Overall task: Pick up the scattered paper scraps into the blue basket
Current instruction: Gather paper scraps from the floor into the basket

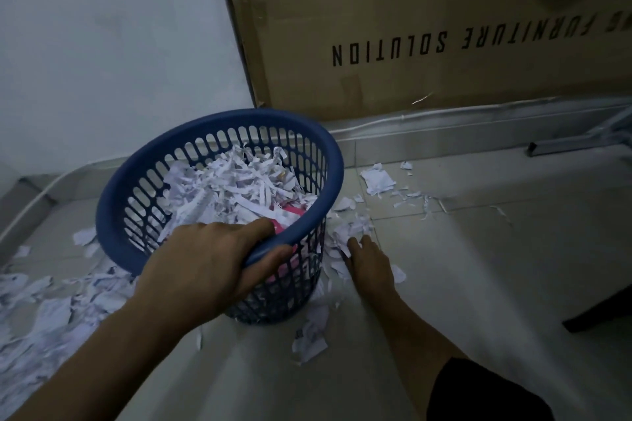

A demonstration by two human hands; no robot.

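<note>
Currently — step: we are tilting the blue basket [219, 181] with one hand while the other is working the heap of scraps at its side.
Left hand: our left hand [219, 260] is gripping the near rim, fingers over the top and thumb wrapped under the lip; the basket is leaning, mouth turned toward us.
Right hand: our right hand [367, 258] is lying low on the floor [478, 249], fingers reaching into the small pile [349, 225] just beside the basket wall; we cannot tell whether it is already pinching paper or only touching it.
Basket load: shredded strips [239, 184] are filling it to well over half, with something pink [290, 215] showing among them.
Remaining scraps: a broad drift [44, 311] is lying left of the basket, a loose patch [378, 181] farther out on the right, a few pieces [309, 342] near us.
Advice: we are judging it best to rake the pile together against the wall, close the fingers round a full bunch, and lift over the lowered rim.
Risk: we are expecting thin strips to slip out, and too much tilt may spill the load.
</note>
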